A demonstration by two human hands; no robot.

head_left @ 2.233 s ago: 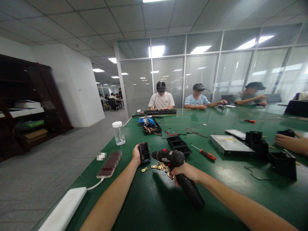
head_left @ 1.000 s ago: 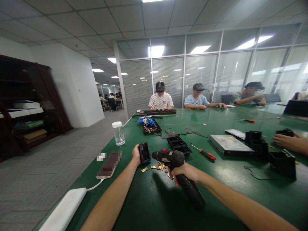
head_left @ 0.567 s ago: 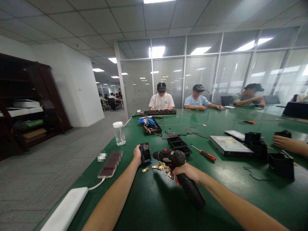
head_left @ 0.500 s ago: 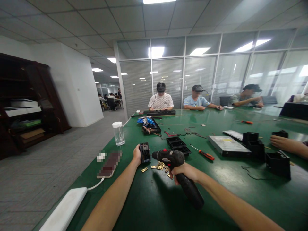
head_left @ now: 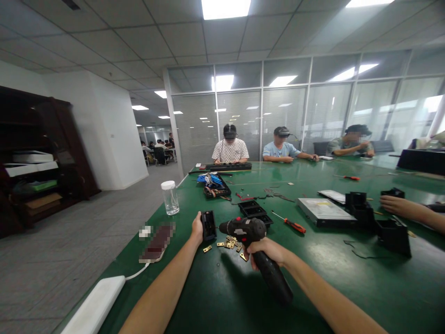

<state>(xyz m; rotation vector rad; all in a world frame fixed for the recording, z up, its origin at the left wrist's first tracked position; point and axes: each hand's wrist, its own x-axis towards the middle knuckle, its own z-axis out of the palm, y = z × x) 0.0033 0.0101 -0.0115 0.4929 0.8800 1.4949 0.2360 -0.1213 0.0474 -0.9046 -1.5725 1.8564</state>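
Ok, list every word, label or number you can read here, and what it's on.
No text is legible.
Label on the flat grey box: too small.
Print on the white shirt: too small.
The drill in the right hand: no readable marking.
The black part in the left hand: none.
The phone: blurred.

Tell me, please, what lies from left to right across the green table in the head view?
White oblong power block, clear plastic bottle with white cap, left hand, small black rectangular part, black cordless drill, flat grey metal case, black plastic box.
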